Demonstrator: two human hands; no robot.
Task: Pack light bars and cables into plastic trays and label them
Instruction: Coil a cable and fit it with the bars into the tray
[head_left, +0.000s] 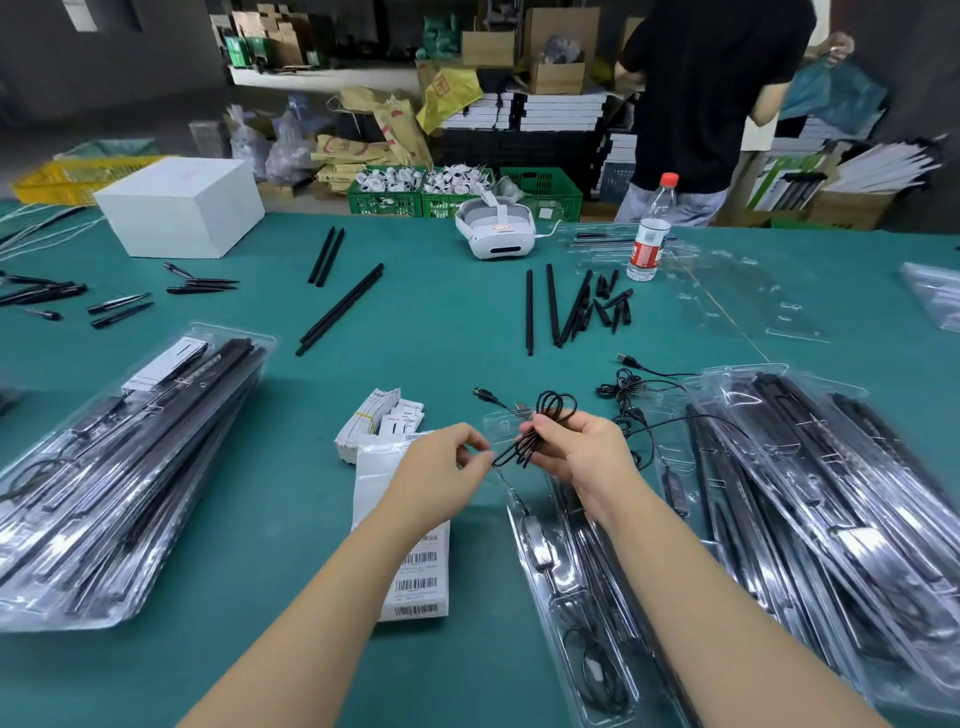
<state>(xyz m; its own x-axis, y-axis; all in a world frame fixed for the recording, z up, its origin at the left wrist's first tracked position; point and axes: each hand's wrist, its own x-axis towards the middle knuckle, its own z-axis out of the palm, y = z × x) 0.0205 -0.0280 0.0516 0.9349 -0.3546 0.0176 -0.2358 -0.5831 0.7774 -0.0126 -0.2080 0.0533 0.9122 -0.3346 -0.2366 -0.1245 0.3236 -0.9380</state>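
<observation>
The right hand (576, 452) gripped a coiled cable (540, 431) above the open tray (524, 519) on the worktop (457, 322), while the left hand (441, 467) pinched its loose end; one slack loop could have sprung free and caught on the cables (631, 395) just beside it, or sat proud of the tray and kept it from closing. I counted one coil in hand, one open tray below it, two stacks of packed trays, left (119, 467) and right (831, 519), one label sheet (410, 561), about nine loose bars (343, 309) and one bottle (652, 234).
</observation>
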